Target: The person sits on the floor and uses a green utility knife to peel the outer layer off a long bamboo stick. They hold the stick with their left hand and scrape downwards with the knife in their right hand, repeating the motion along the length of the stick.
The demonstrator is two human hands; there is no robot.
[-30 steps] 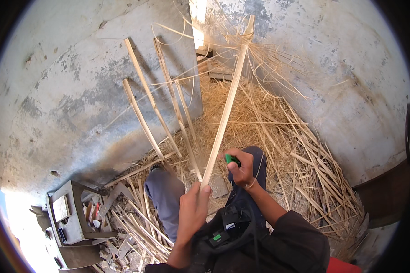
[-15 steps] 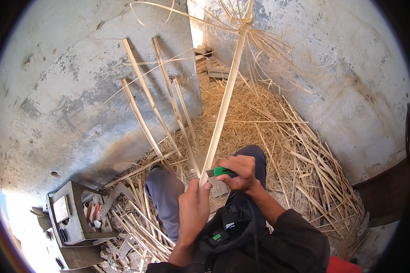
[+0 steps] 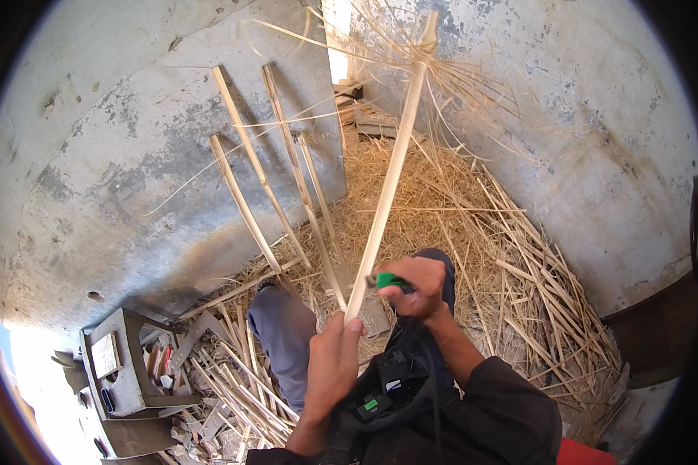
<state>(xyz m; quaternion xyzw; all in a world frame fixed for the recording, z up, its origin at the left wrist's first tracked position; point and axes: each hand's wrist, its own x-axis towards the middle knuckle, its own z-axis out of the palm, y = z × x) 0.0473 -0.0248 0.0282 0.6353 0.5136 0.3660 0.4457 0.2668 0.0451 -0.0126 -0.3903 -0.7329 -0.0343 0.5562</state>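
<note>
A long pale strip of split bamboo or wood [image 3: 395, 170] slants up and away from me, with a burst of thin curled shavings [image 3: 465, 81] hanging around its far end. My left hand [image 3: 333, 353] is closed on the strip's near end, thumb along its side. My right hand [image 3: 420, 285] grips a knife with a green handle [image 3: 389, 280], fingers wrapped round it. The knife's short blade is at the strip's right side, a little above my left hand; motion blurs it, and I cannot tell if it touches.
Several strips [image 3: 248, 132] lean on the grey, peeling left wall [image 3: 132, 147]. Fine shavings [image 3: 419, 225] cover the floor ahead. A heap of cut sticks [image 3: 551, 302] lies along the right wall, more sticks [image 3: 236, 387] at lower left, near a small open wooden box [image 3: 120, 372].
My right hand has slid the knife a short way up along the strip, away from my left hand. The strip's far end has shifted slightly right and down, its shavings swaying.
</note>
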